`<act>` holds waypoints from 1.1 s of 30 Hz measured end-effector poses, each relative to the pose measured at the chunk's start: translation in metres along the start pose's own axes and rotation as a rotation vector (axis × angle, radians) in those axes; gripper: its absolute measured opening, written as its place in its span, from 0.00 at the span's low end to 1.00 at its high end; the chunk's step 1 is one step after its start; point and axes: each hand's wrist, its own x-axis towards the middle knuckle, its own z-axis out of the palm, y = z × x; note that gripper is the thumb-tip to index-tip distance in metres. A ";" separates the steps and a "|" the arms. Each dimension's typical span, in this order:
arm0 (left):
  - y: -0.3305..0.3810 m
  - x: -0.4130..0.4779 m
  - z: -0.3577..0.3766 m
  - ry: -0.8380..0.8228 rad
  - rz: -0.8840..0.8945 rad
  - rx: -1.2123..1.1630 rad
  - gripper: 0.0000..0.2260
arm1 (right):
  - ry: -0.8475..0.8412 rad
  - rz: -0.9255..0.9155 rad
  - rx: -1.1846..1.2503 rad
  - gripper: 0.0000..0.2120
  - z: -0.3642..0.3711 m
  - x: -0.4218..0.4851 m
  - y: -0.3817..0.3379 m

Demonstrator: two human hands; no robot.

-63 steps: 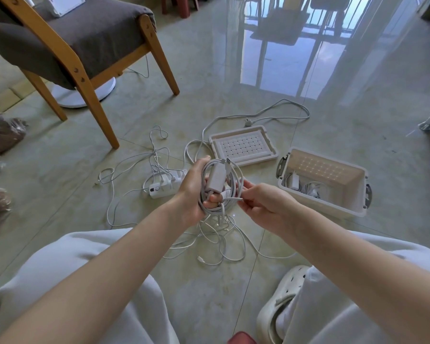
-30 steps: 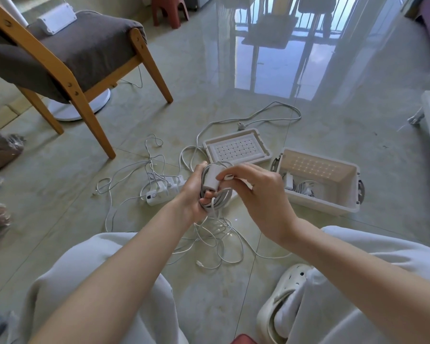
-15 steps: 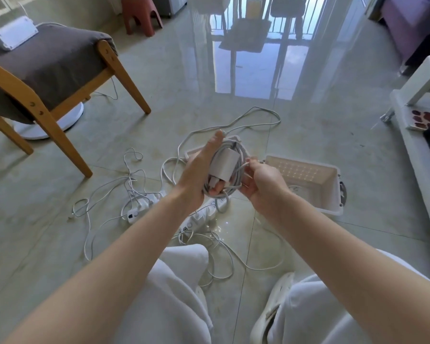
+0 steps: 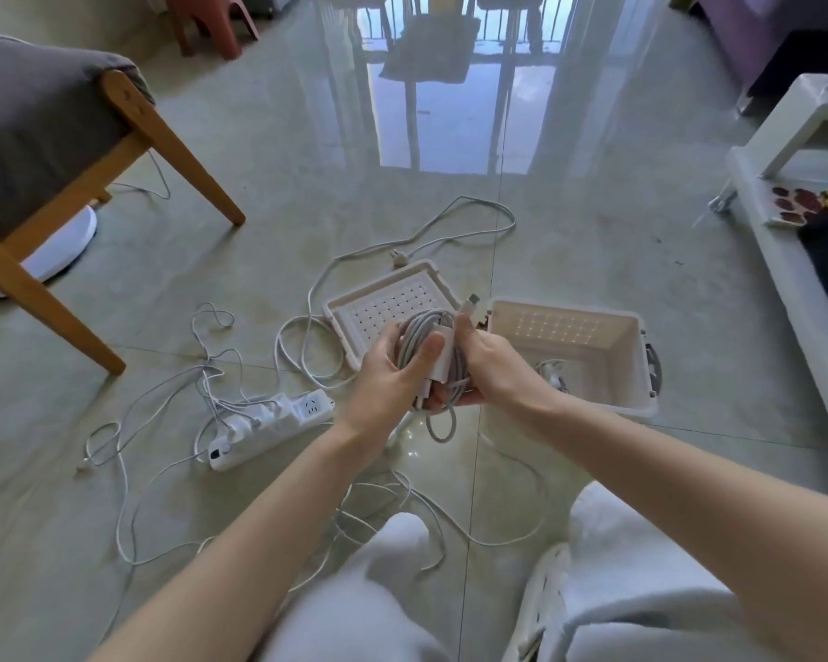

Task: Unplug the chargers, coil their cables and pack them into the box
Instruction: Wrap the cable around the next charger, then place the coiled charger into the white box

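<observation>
A wooden chair (image 4: pixel 173 150) stands on the floor at 10 o'clock. The open white box (image 4: pixel 565 308) sits at 3 o'clock from the hands and its perforated lid (image 4: pixel 383 298) lies at 12. A power strip (image 4: pixel 278 422), its markings too small to read, lies at 8. The left hand (image 4: pixel 383 375) and right hand (image 4: pixel 498 370) curl their fingers round the coiled cable (image 4: pixel 417 327), and the left thumb presses on its white charger (image 4: pixel 438 363), just beside the box.

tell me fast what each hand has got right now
Left hand: grips the coiled charger, thumb pressed across it.
Right hand: grips the same coiled charger from the other side.
</observation>
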 end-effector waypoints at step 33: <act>-0.214 0.163 0.119 -0.540 0.052 1.530 0.16 | 0.533 0.313 -0.706 0.15 -0.223 0.152 0.213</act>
